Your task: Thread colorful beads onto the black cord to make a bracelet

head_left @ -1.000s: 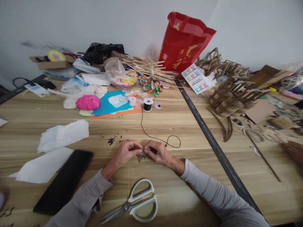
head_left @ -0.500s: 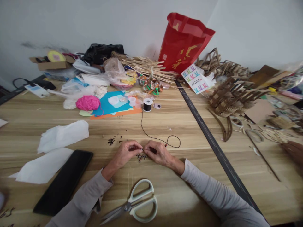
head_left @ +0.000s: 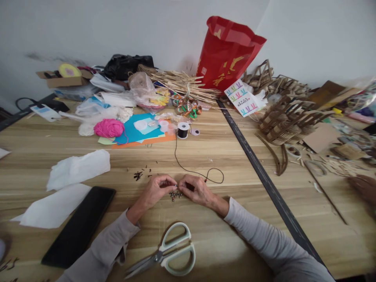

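Nothing has shifted since the earlier frames: both hands rest in the same spot, fingertips meeting over the same little cluster of beads, and only the view has drifted a hair.

Largest is the pale wood-grain worktop [head_left: 223, 156], crossed by a dark seam on its right. At its far edge stands a tall red paper gift bag with gold print [head_left: 227, 51], with a bundle of pale straw sticks [head_left: 179, 82] just to its left and a heap of brown cardboard lattice pieces [head_left: 284, 113] to its right. Nearer on the left lie crumpled white tissue sheets [head_left: 78, 168] and a flat black rectangular case [head_left: 79, 225]. Blue and orange paper sheets [head_left: 138, 135] lie beside a ball of pink yarn [head_left: 109, 127]. White-handled scissors [head_left: 172, 250] lie shut on the near edge, between the grey sleeves.

The left hand [head_left: 154, 190] and right hand [head_left: 197, 190] are curled narrow, each pinching with thumb and forefinger; they hold a thin black cord [head_left: 188, 169] where the fingertips meet. That cord loops behind the right hand and runs away to a small white spool of black thread [head_left: 183, 129]. Just under the fingertips, on the worktop, sits the cluster of small dark beads [head_left: 175, 194]. Tiny dark bits [head_left: 138, 175] are scattered near the left hand.
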`<action>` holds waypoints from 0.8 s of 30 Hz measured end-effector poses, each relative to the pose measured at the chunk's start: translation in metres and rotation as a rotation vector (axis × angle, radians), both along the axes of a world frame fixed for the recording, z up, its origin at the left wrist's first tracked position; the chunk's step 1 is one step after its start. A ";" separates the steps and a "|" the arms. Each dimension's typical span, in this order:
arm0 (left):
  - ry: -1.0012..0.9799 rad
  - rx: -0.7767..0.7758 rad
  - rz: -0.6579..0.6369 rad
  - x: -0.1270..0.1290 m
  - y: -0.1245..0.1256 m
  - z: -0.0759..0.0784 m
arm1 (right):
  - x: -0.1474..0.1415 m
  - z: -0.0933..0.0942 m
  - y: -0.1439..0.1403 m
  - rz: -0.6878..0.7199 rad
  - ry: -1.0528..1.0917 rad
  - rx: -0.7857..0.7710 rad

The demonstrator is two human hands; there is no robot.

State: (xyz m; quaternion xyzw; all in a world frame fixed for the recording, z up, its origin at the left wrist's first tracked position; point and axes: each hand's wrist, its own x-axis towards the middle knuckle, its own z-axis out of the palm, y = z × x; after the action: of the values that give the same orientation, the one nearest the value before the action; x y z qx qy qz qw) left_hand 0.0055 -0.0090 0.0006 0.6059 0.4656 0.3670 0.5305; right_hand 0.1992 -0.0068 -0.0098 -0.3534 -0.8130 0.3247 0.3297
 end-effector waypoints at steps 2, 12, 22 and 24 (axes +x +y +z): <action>-0.008 0.000 -0.001 0.000 0.000 -0.001 | 0.000 0.000 0.000 -0.001 -0.003 -0.002; 0.018 0.022 -0.009 0.001 -0.001 0.003 | 0.000 -0.001 0.000 -0.001 0.008 0.008; 0.058 0.032 -0.020 0.002 -0.002 0.004 | 0.000 -0.002 0.000 0.005 0.013 0.013; 0.071 0.035 -0.022 0.002 -0.002 0.005 | 0.001 -0.001 0.000 0.008 0.011 0.005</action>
State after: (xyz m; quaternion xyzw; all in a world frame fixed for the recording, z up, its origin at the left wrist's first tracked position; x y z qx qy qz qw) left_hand 0.0075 -0.0113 0.0058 0.6328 0.4709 0.3477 0.5068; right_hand 0.2001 -0.0070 -0.0109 -0.3478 -0.8133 0.3260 0.3336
